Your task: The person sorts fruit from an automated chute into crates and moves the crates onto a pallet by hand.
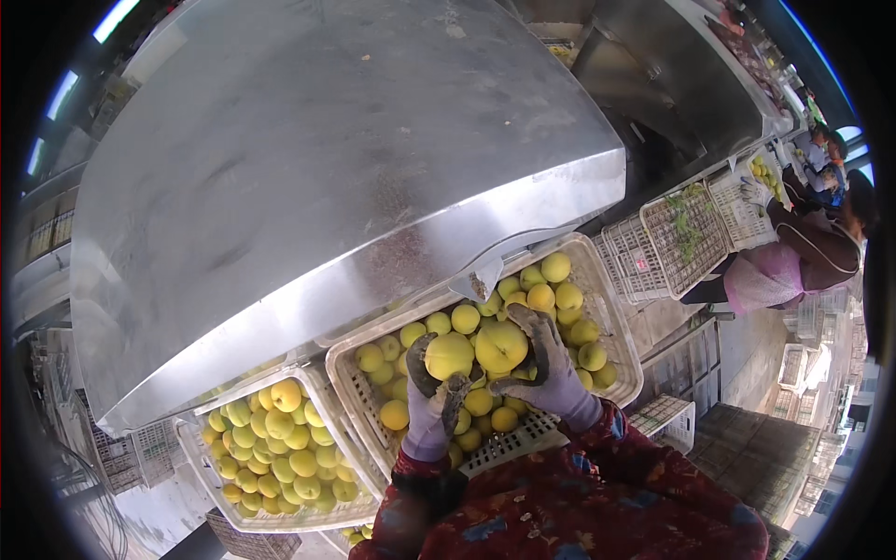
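Directly before me is a white plastic crate [633, 353] of yellow-green peach-like fruit, lower in fruit toward its right end. My left hand [435, 399], in a lilac glove with dark, dirty fingers, grips one round yellow fruit [449, 355] above the crate. My right hand [549, 371], gloved the same way, grips a second, creased fruit [501, 346] beside it. The two held fruits almost meet; whether they touch I cannot tell. Loose fruit [505, 419] lies beneath both hands.
A fuller fruit crate [280, 523] stands to the left. Above both crates stretches a large metal cover [350, 140] with a protruding bracket [479, 278]. On the right are stacked crates [633, 259], one holding green leaves [684, 227], and a co-worker [805, 259] beside another crate.
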Demonstrator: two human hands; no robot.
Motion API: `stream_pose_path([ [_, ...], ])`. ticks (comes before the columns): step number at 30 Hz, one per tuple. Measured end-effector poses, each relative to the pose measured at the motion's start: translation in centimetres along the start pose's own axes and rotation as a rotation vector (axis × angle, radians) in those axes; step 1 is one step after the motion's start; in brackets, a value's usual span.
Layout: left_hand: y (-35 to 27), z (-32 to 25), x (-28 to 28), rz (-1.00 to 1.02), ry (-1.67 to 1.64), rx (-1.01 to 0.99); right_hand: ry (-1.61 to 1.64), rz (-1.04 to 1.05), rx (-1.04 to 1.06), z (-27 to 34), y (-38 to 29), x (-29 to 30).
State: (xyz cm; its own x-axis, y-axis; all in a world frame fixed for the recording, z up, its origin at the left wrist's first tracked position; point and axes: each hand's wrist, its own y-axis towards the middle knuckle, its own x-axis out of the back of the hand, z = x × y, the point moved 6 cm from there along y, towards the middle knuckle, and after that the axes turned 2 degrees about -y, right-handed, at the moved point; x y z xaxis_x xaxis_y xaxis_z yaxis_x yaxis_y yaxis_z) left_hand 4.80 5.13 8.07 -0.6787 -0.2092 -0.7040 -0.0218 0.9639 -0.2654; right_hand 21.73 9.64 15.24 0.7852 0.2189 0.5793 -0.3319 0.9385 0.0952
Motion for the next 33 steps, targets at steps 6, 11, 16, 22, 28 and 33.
stream_pose_path([
  [6, -0.3, -4.5, -0.7, -0.034, 0.159, -0.105, 0.047, -0.209, -0.071, 0.8, 2.9, -0.3],
  [11, 0.7, -4.1, -2.3, 0.156, -0.062, 0.010, -0.405, -0.187, 0.051, -3.1, 9.5, -1.0],
  [16, 1.1, -4.3, -2.3, 0.112, -0.136, -0.010, 0.019, -0.190, 0.117, 1.7, 6.0, 1.1],
  [22, 1.5, -1.4, -1.6, 0.162, 0.041, 0.062, -0.359, -0.232, 0.240, 3.0, 3.0, -1.1],
  [28, 2.8, 2.0, 1.3, 0.137, 0.363, 0.234, -0.641, -0.331, 0.040, -2.6, 8.1, -1.2],
  [33, 2.2, 11.4, 5.5, 0.423, 1.617, 0.087, -0.536, -0.447, 0.260, -0.2, 8.0, 0.2],
])
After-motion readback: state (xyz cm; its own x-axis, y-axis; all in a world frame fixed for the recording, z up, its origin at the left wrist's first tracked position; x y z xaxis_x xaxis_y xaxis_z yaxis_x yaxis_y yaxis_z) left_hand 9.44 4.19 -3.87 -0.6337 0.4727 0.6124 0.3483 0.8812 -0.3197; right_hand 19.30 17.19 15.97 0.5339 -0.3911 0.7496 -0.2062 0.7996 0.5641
